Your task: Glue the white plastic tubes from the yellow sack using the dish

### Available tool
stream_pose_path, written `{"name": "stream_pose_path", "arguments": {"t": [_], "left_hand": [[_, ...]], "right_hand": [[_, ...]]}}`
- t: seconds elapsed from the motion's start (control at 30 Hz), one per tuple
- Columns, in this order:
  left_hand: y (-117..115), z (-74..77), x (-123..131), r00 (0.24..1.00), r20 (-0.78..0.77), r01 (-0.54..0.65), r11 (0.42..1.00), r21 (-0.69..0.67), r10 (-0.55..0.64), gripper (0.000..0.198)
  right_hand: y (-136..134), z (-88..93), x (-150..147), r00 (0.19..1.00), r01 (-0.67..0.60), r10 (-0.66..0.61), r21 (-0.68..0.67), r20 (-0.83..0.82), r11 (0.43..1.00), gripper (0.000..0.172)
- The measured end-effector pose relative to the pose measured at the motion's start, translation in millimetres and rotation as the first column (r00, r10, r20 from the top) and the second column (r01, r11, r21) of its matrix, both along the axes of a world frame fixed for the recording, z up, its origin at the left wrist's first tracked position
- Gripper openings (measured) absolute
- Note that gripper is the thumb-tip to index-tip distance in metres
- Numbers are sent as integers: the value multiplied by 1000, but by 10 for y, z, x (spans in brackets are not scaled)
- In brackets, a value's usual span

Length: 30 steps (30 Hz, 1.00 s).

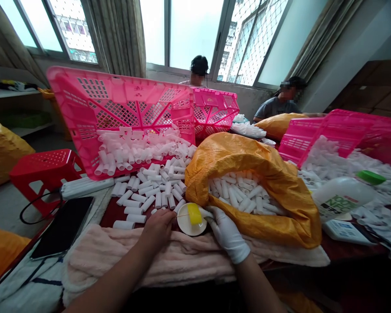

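Observation:
My left hand, bare, pinches a thin stick that reaches over a small round white dish. At the stick's far end is a yellow block, above the dish. My right hand wears a white glove, and its fingers are closed at the dish's right side on what looks like a white tube, largely hidden by the glove. Loose white tubes lie behind my left hand. Behind my right hand, an orange sack gapes open with more white tubes inside.
A pink towel lies under my forearms. A tipped pink crate spills tubes at the left; another heap is at the right, near a white bottle. A phone lies left. Two people sit across the table.

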<state>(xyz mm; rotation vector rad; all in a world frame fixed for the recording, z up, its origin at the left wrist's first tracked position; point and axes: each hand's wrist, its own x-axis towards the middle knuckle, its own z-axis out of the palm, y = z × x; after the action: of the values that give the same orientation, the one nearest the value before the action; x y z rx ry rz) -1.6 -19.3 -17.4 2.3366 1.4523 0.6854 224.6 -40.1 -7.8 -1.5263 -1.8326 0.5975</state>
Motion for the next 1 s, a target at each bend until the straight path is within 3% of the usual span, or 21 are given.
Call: {"name": "stream_pose_path", "arguments": {"t": [0.27,0.63,0.73,0.83,0.9,1.0], "left_hand": [[-14,-13,28,997,-71,7,998,64,-2,24],[-19,-4,45,992,-118,-22,995,93,33,25],[-12,112,-120,998,-23,-58,986,156,63,26],[-11,309,-455,961,152,-259,945,199,231,27],[-17,422,-661,926,179,-359,923,137,333,27],[0,486,-776,957,60,-287,957,40,285,28]], "right_hand": [[20,-246,21,986,108,-100,56,-137,993,30],[38,-282,31,968,88,-83,13,-237,996,29],[45,-305,69,918,86,-76,8,-389,996,37],[35,-275,121,830,15,-21,-16,-558,1000,43],[30,-252,153,776,-39,7,-37,-630,999,42],[37,-235,178,744,-31,-12,-53,-668,998,41]]}}
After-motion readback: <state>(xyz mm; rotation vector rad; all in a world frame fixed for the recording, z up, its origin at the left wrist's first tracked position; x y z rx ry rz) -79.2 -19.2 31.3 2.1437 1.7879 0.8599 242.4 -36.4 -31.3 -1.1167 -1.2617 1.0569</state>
